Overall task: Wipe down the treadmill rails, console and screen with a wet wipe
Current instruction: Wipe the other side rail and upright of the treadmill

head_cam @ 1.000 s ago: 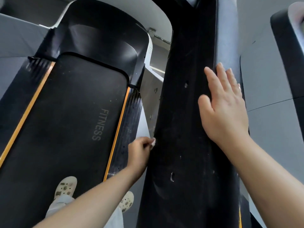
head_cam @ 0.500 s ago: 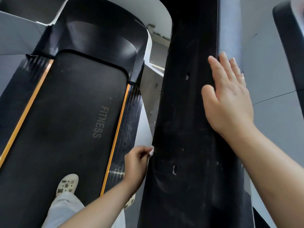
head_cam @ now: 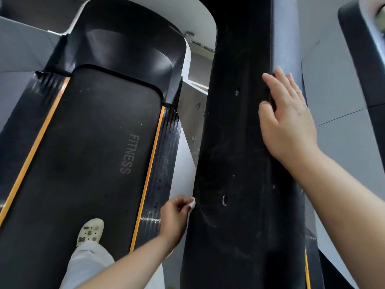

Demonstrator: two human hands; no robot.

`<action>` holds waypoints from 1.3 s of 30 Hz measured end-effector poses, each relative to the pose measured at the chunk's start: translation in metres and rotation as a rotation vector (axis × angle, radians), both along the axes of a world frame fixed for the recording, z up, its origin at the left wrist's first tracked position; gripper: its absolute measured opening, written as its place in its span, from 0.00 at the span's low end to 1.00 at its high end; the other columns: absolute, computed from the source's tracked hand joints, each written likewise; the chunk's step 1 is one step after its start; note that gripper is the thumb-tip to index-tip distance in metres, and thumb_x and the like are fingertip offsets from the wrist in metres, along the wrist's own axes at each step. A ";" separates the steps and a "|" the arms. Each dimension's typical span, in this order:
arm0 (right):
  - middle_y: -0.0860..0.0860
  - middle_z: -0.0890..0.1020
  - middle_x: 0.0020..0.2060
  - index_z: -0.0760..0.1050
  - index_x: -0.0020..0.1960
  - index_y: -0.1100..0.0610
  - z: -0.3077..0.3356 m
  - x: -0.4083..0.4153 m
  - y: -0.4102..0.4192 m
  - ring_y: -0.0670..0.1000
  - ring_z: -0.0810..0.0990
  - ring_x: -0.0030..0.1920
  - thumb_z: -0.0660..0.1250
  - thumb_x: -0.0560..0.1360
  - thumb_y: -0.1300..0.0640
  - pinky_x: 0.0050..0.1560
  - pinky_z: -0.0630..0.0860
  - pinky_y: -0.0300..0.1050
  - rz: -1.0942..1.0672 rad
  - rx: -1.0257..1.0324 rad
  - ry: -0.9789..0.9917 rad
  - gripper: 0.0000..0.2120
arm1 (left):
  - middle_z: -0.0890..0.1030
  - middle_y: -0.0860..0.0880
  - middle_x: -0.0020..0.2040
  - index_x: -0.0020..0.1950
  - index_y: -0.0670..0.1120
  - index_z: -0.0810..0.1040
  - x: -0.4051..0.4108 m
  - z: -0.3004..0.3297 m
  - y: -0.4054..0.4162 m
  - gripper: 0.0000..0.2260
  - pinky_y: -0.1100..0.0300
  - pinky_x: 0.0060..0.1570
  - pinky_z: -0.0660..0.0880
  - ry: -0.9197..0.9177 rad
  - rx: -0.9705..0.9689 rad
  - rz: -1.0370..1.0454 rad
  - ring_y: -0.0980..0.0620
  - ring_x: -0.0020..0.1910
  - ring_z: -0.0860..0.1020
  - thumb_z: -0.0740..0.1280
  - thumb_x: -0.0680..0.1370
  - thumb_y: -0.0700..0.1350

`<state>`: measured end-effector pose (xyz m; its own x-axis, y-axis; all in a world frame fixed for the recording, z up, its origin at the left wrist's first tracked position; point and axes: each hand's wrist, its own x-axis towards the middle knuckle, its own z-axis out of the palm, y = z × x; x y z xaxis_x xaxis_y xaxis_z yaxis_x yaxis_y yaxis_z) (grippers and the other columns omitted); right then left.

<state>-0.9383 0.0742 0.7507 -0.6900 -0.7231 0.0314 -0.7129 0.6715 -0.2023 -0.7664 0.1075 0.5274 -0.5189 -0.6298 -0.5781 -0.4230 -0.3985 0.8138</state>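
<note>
A wide black treadmill rail [head_cam: 235,142] runs from top to bottom through the middle right of the head view. My left hand [head_cam: 174,217] pinches a small white wet wipe [head_cam: 192,203] against the rail's lower left edge. My right hand [head_cam: 288,119] lies flat on the rail's upper right side, fingers straight and pointing up. The console and screen are out of view.
The black running belt [head_cam: 100,153] marked FITNESS with orange side stripes fills the left. My foot in a white clog [head_cam: 90,231] stands on the belt. Grey floor tiles [head_cam: 341,142] and part of another black machine [head_cam: 362,51] lie to the right.
My left hand has slid the wipe down along the rail's left edge. My right hand has shifted slightly up the rail.
</note>
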 end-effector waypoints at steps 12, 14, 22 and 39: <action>0.41 0.52 0.73 0.52 0.77 0.54 -0.015 0.039 0.051 0.39 0.46 0.74 0.48 0.75 0.48 0.76 0.46 0.44 -0.022 -0.053 0.021 0.31 | 0.82 0.49 0.44 0.47 0.43 0.83 -0.043 0.029 -0.043 0.08 0.74 0.43 0.71 0.091 -0.155 0.031 0.56 0.44 0.78 0.66 0.76 0.32; 0.41 0.51 0.73 0.53 0.77 0.55 -0.017 0.040 0.052 0.40 0.46 0.74 0.46 0.74 0.47 0.76 0.45 0.43 -0.011 -0.047 0.037 0.32 | 0.83 0.51 0.43 0.44 0.45 0.83 -0.015 0.031 -0.021 0.09 0.76 0.42 0.71 0.091 -0.109 0.034 0.61 0.43 0.79 0.67 0.75 0.33; 0.40 0.52 0.72 0.55 0.77 0.55 -0.015 0.037 0.052 0.35 0.45 0.72 0.46 0.73 0.48 0.73 0.41 0.33 -0.029 -0.061 0.024 0.32 | 0.82 0.50 0.44 0.49 0.42 0.83 -0.052 0.055 -0.055 0.09 0.78 0.41 0.69 0.115 -0.110 0.026 0.58 0.44 0.77 0.64 0.77 0.34; 0.45 0.44 0.75 0.47 0.78 0.54 -0.012 0.046 0.044 0.43 0.39 0.75 0.40 0.73 0.44 0.73 0.35 0.38 -0.021 0.142 0.086 0.35 | 0.81 0.48 0.47 0.48 0.43 0.82 -0.043 0.070 -0.062 0.11 0.71 0.46 0.70 0.092 -0.192 -0.083 0.54 0.47 0.77 0.62 0.77 0.32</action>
